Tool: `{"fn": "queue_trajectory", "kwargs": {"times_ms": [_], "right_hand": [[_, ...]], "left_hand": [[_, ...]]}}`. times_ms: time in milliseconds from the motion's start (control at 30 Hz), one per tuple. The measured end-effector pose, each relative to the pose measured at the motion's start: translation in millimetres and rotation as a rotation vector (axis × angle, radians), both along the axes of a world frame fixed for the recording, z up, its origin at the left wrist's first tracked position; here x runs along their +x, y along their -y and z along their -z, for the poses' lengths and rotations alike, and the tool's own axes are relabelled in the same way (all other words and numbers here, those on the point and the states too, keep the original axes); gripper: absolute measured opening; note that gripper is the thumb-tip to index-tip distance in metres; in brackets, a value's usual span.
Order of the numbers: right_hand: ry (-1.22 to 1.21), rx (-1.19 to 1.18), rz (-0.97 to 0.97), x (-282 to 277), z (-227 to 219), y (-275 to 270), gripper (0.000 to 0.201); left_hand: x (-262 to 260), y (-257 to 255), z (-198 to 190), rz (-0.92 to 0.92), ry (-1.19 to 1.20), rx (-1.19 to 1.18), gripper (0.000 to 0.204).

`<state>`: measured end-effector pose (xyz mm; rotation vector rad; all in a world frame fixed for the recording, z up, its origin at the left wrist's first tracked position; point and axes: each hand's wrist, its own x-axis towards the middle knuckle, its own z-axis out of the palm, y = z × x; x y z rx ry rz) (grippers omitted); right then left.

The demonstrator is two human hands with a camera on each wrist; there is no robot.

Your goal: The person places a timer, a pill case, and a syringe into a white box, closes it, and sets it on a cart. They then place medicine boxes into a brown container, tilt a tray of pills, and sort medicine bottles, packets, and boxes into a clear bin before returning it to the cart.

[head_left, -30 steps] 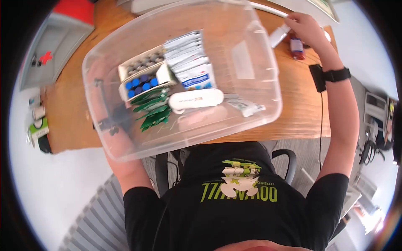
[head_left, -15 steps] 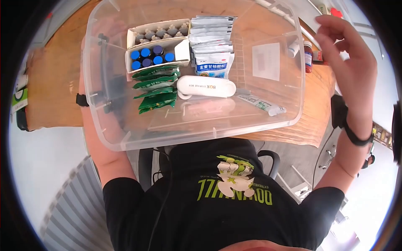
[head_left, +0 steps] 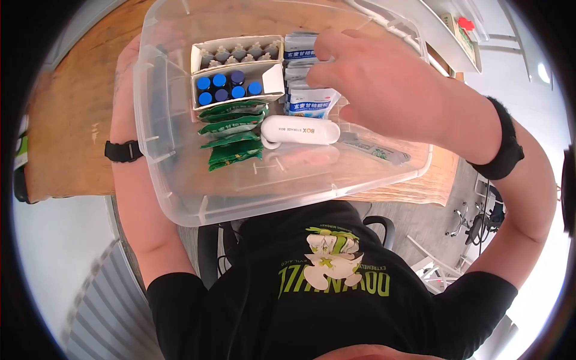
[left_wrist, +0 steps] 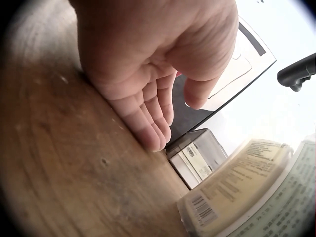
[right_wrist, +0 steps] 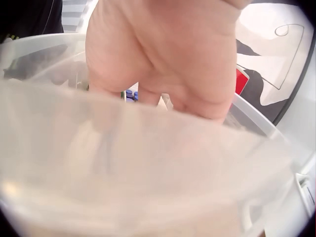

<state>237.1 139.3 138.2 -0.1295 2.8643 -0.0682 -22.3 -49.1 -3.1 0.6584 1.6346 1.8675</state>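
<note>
My right hand (head_left: 390,84) reaches over the right wall into a clear plastic bin (head_left: 240,207), palm down. Its fingers are apart and loosely bent over a row of white-and-blue sachets (head_left: 309,102), partly covering them. In the right wrist view the bin wall blurs its fingertips. Outside the bin's left side, my left hand (left_wrist: 148,74) rests by the wooden tabletop, fingers together and relaxed, thumb apart, holding nothing. Inside the bin also lie blue-capped vials (head_left: 219,81) in a carton, green sachets (head_left: 234,135), a white storage box (head_left: 300,130) and a flattish tube (head_left: 375,151).
Beside the left hand stand a yellowish carton (left_wrist: 232,182), a pale green carton (left_wrist: 276,212) and a clear box with a label (left_wrist: 195,160). A second carton section (head_left: 240,53) holds pale-topped vials. The wooden table (head_left: 66,126) extends left of the bin.
My right hand has gone from beyond the bin's right side, by a white item and a red-brown bottle, up and then left over the sachets. The left arm stays along the bin's left side.
</note>
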Motion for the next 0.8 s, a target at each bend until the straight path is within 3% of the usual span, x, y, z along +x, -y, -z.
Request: {"fn": "queue_trajectory", "kwargs": {"times_ms": [100,233,300,433,600,700,800], "right_hand": [[-0.075,-0.024,-0.151,2,4,-13,0.032],[0.101,0.057,-0.062,-8,7,-10,0.023],[0.221,0.101,0.035,-19,2,0,0.018],[0.120,0.106,-0.091,-18,5,-6,0.012],[0.113,0.087,-0.182,-18,-12,1,0.006],[0.049,0.024,-0.012,-8,-36,3,0.008],[-0.155,0.047,-0.024,10,-58,-16,0.012]], "left_hand": [[2,-1,-5,0.003,-0.012,-0.056,0.027],[6,5,-8,0.025,-0.063,-0.088,0.029],[14,2,-24,-0.026,0.056,-0.173,0.030],[23,-4,-47,-0.014,0.013,-0.142,0.031],[8,-3,-18,-0.076,-0.019,-0.193,0.034],[6,-3,-15,-0.031,-0.006,-0.131,0.036],[2,-3,-16,-0.020,-0.070,-0.188,0.035]]}}
